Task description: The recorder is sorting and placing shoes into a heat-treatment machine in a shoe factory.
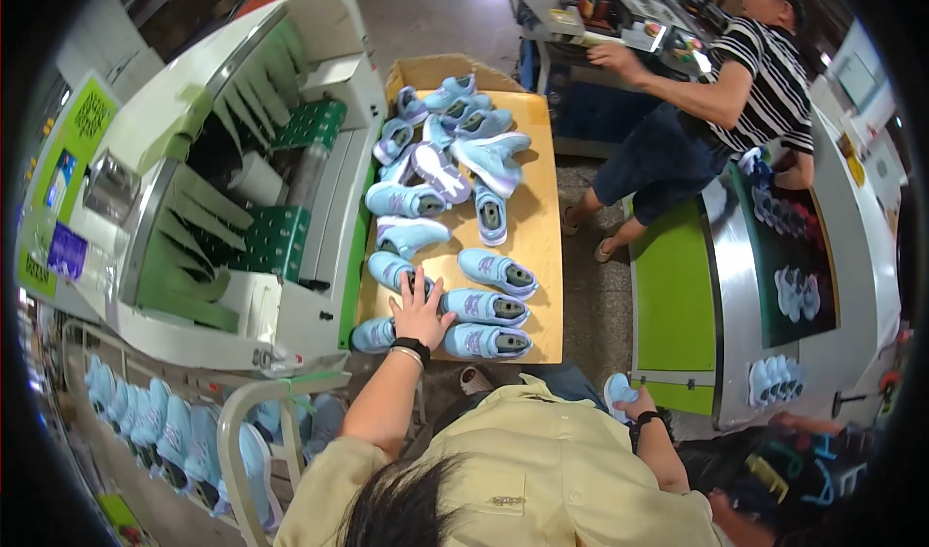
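Observation:
My left hand (421, 315) reaches over the near left part of a wooden table (460, 257), its fingers spread. It lies over a light blue sneaker (389, 266), and I cannot tell how firmly it touches. Another blue sneaker (374, 335) sits partly behind that hand's wrist. To its right, a blue sneaker (484, 305) and one nearer me (487, 341) lie side by side, with one more sneaker (495, 271) just beyond. Low at my right side, my right hand (639, 407) grips a light blue sneaker (619, 392).
A jumbled pile of sneakers (450, 150) covers the table's far end. Left stands a machine with green strip curtains (194, 242); below it, a rack of shoes (174, 431). A co-worker (755, 73) stands right, beside a conveyor machine (740, 286) carrying shoes.

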### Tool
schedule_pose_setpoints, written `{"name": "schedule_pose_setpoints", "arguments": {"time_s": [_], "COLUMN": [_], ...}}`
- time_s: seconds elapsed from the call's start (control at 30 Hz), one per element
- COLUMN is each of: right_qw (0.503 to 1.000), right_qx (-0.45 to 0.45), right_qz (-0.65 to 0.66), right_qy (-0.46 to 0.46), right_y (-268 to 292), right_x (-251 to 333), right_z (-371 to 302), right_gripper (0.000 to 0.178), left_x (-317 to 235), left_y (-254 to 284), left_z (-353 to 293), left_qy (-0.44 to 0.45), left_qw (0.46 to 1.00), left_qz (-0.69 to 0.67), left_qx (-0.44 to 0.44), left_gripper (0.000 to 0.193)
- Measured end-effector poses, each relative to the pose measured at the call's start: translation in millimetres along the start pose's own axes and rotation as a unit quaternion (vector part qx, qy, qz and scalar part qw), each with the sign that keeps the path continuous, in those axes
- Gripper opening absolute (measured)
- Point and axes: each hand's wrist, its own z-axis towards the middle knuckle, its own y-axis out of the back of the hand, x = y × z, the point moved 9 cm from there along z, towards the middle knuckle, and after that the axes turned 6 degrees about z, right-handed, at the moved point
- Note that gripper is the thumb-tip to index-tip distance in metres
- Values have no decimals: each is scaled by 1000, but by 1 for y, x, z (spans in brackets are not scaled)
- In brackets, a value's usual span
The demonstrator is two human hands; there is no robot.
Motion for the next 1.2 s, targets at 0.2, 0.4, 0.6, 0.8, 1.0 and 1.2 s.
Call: {"name": "schedule_pose_setpoints", "arguments": {"time_s": [0.2, 0.4, 0.6, 0.8, 1.0, 1.2], "right_qw": [983, 919, 823, 839, 869, 819], "right_qx": [-82, -72, 235, 228, 274, 172], "right_qz": [18, 109, 231, 302, 309, 361], "right_qy": [166, 372, 462, 390, 270, 411], "right_y": [75, 131, 73, 31, -47, -13], "right_x": [152, 363, 539, 613, 638, 652], "right_z": [38, 64, -12, 82, 158, 109], "right_gripper": [74, 67, 48, 57, 74, 53], "left_x": [3, -15, -78, -59, 18, 166], "left_y": [4, 15, 40, 66, 128, 149], "left_z": [-2, 5, 40, 57, 57, 24], "left_qy": [20, 31, 98, 205, 170, 191], "left_qw": [1000, 998, 796, 407, 355, 251], "left_qz": [5, -17, -594, -882, -906, -885], "left_qx": [6, 56, -59, -117, -152, -343], "left_gripper": [75, 81, 85, 72, 78, 80]}}
